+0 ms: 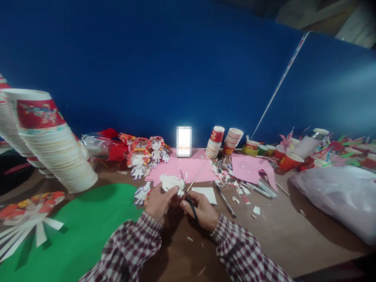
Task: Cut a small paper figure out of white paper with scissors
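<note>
My left hand (pixel 160 204) is closed on a white paper cutout (pixel 170 181), pinching it between thumb and fingers above the table. In my right hand (pixel 202 209) is a pair of scissors (pixel 192 206) with dark handles, fingers wrapped round them. The blades point away from me and meet the right edge of the cutout; my hands partly hide that spot. A small drawn paper figure (pixel 142 194) lies just left of my left hand. Beyond my right hand rests a blank white paper piece (pixel 205 194).
Pink paper (pixel 182 166) spreads behind my hands, with paper dolls (pixel 156 147) at its left. A leaning cup stack (pixel 58 149) and green sheet (pixel 96 223) are at left. Scraps and a pen (pixel 225 201) lie right, before a plastic bag (pixel 337 196). A blue wall (pixel 147 70) stands behind.
</note>
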{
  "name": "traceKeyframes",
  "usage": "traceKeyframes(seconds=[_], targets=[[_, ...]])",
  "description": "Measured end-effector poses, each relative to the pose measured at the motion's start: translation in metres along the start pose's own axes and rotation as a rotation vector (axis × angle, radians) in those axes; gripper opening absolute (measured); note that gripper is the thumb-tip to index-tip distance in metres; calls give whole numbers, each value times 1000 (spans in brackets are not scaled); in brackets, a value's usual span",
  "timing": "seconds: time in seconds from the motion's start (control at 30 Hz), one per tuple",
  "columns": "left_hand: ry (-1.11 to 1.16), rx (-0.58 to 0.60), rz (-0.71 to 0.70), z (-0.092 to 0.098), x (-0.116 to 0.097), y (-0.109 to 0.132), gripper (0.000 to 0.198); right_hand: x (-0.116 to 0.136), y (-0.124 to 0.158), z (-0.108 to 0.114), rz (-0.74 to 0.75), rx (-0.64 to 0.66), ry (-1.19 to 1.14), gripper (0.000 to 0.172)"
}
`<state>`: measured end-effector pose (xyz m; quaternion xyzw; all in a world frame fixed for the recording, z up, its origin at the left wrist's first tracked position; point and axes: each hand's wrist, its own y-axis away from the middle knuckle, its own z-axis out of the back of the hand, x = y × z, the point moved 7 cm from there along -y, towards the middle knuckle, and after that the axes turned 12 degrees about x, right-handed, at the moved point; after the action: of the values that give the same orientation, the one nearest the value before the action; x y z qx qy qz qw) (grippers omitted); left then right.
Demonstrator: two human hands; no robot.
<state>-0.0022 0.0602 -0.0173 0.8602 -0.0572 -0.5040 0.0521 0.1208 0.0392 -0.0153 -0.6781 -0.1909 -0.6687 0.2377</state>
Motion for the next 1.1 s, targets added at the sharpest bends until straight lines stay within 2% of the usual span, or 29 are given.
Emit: traceKeyframes(seconds=[0.57, 0.7, 1.1], targets=[[-47, 20, 32, -1, 2, 2, 31, 2, 0, 2, 7, -9, 59, 34], [0, 19, 48, -2, 3, 3, 32, 1, 0, 4, 14, -27, 65, 32], [-5, 33, 17, 0, 2, 0, 35, 3, 1, 5, 23, -22, 81, 29]])
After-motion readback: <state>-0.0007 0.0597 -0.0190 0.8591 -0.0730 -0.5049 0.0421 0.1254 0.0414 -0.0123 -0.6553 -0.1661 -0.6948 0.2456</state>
